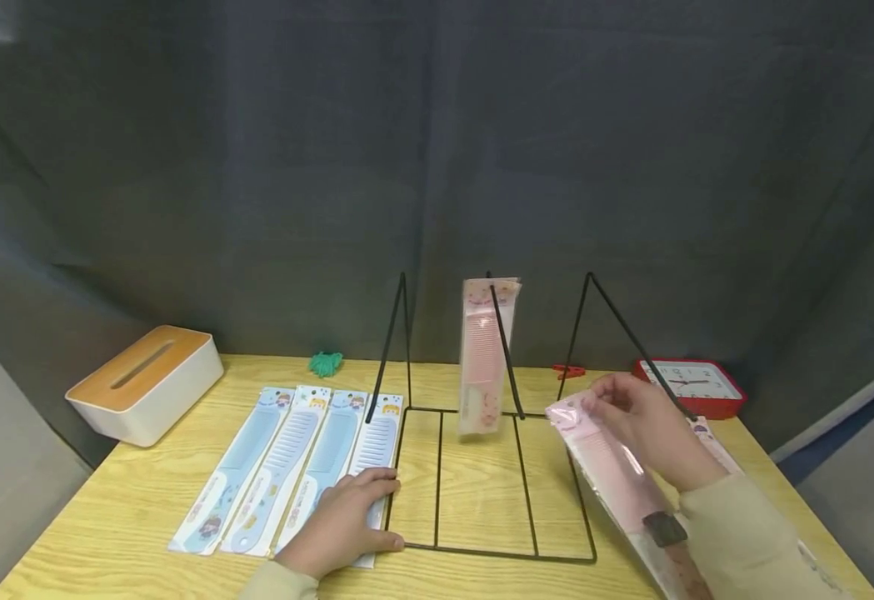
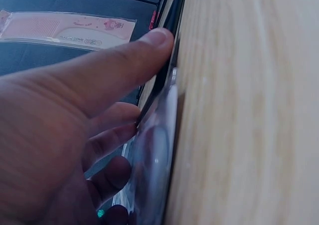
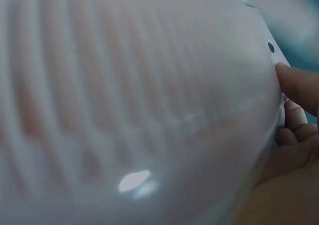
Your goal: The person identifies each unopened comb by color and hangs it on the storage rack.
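A tissue box (image 1: 174, 392) sits at the left of the tabletop (image 1: 556, 583), with a green bundle (image 1: 325, 363) near the back edge and a dark curtain (image 1: 332, 167) behind. A red clip (image 1: 569, 372) lies behind the black wire rack (image 1: 519, 554); the rack's right sloping prong and the right hand (image 1: 650, 429) partly cover a red clock (image 1: 687, 381). The middle prong crosses in front of the hung pack (image 1: 477, 358), a pink comb. Four blue packs (image 1: 279, 467) lie side by side left of the rack, the nearest ones partly under the left hand (image 1: 347, 521). The right arm hides most of another pack (image 1: 714, 442).

The right hand's grip pinches the top end of a pink pack (image 1: 605, 467), beside the rack's right edge. The left hand's grip is loose, resting at the rack's left bar.

The right wrist view alone shows this pack's hanging hole, close to the thumb. The left wrist view shows the left thumb reaching out straight, the other fingers bent lightly, and print on the hung pack's lower end.
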`<state>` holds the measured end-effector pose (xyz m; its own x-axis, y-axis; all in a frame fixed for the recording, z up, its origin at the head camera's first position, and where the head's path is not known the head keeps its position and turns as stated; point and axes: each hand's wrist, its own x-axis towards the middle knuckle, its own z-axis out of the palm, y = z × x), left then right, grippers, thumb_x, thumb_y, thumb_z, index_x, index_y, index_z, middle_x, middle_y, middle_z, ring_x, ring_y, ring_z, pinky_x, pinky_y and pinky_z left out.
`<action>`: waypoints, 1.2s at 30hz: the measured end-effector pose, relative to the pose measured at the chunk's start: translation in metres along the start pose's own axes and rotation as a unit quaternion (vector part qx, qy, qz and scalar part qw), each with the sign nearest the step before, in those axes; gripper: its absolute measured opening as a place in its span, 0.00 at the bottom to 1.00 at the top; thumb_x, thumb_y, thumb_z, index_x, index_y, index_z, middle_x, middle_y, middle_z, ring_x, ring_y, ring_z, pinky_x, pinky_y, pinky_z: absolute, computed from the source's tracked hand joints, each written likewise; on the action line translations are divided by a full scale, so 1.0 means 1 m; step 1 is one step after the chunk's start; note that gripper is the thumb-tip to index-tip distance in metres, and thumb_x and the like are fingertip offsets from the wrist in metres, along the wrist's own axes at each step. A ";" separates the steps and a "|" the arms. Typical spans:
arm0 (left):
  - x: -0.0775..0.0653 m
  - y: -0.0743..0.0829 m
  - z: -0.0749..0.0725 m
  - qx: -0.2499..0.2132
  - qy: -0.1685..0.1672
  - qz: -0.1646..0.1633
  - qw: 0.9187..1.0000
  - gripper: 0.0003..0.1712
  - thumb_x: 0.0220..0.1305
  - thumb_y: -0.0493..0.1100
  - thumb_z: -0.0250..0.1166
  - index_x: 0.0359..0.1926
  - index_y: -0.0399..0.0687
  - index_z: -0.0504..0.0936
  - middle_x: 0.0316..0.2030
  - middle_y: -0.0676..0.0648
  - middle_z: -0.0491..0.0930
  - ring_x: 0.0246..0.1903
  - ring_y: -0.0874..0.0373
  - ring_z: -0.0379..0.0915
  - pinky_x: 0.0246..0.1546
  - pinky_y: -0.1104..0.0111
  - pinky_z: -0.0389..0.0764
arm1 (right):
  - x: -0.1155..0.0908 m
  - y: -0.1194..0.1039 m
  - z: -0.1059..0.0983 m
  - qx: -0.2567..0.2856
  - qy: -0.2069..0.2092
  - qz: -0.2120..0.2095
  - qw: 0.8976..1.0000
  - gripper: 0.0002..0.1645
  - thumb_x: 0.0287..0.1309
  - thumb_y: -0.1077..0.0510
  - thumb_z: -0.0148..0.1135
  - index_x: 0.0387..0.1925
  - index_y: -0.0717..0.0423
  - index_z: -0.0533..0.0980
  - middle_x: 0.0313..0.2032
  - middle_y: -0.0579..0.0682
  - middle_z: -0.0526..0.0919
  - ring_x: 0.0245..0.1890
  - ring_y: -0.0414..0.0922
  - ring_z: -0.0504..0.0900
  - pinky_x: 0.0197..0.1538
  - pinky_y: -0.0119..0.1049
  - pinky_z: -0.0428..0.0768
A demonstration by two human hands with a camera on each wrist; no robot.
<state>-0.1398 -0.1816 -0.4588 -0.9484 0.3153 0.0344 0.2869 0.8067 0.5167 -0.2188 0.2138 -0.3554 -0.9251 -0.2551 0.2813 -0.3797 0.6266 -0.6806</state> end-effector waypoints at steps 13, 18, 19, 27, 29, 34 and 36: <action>0.002 0.000 -0.001 0.005 0.007 0.005 1.000 0.44 0.48 0.62 0.77 0.63 0.46 0.78 0.68 0.50 0.71 0.64 0.43 0.67 0.56 0.39 0.68 | -0.061 -0.140 0.017 0.227 0.080 -0.213 0.947 0.16 0.56 0.79 0.62 0.39 0.58 0.79 0.36 0.48 0.84 0.28 0.40 0.78 0.28 0.30 0.77; 0.001 0.000 -0.002 0.004 0.008 0.006 1.000 0.44 0.48 0.62 0.77 0.63 0.45 0.78 0.67 0.50 0.71 0.64 0.43 0.67 0.56 0.39 0.68 | -0.053 -0.141 0.018 0.215 0.103 -0.193 0.952 0.13 0.58 0.77 0.64 0.39 0.59 0.78 0.33 0.50 0.84 0.25 0.42 0.77 0.28 0.30 0.78; 0.001 0.000 -0.002 0.004 0.008 0.006 1.000 0.44 0.48 0.62 0.77 0.63 0.45 0.78 0.67 0.50 0.71 0.64 0.43 0.67 0.56 0.39 0.68 | -0.051 -0.141 0.019 0.212 0.105 -0.188 0.953 0.13 0.58 0.77 0.64 0.38 0.59 0.78 0.33 0.50 0.83 0.25 0.42 0.77 0.28 0.30 0.78; 0.000 -0.002 -0.003 0.011 0.012 0.003 1.000 0.44 0.47 0.62 0.78 0.63 0.45 0.79 0.67 0.49 0.72 0.64 0.43 0.67 0.55 0.40 0.69 | 0.006 -0.130 0.030 0.209 0.115 -0.082 0.968 0.07 0.65 0.62 0.66 0.40 0.61 0.77 0.34 0.53 0.82 0.28 0.43 0.79 0.32 0.33 0.83; -0.001 -0.002 -0.002 0.011 0.013 0.004 1.000 0.45 0.47 0.62 0.78 0.63 0.45 0.79 0.67 0.49 0.72 0.64 0.43 0.67 0.55 0.39 0.69 | 0.027 -0.126 0.033 0.223 0.111 -0.045 0.967 0.10 0.66 0.58 0.66 0.42 0.61 0.77 0.36 0.55 0.82 0.31 0.44 0.80 0.35 0.34 0.85; 0.000 -0.002 0.001 0.008 0.009 0.005 1.000 0.45 0.47 0.63 0.77 0.63 0.45 0.78 0.67 0.49 0.71 0.64 0.43 0.67 0.56 0.38 0.68 | 0.069 -0.117 0.037 0.265 0.113 0.037 0.957 0.14 0.66 0.51 0.66 0.45 0.57 0.77 0.36 0.53 0.79 0.35 0.44 0.78 0.37 0.36 0.84; 0.001 -0.001 0.002 0.008 0.008 0.003 1.000 0.46 0.47 0.63 0.77 0.63 0.45 0.78 0.68 0.49 0.71 0.64 0.43 0.67 0.57 0.38 0.68 | 0.080 -0.114 0.038 0.274 0.122 0.049 0.953 0.14 0.66 0.51 0.66 0.45 0.56 0.77 0.35 0.51 0.78 0.34 0.44 0.76 0.36 0.37 0.83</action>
<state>-0.1406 -0.1815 -0.4610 -0.9488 0.3120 0.0501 0.2938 0.8129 0.5029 -0.2497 0.0939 -0.2807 -0.9536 0.0060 0.3010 -0.2971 0.1430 -0.9441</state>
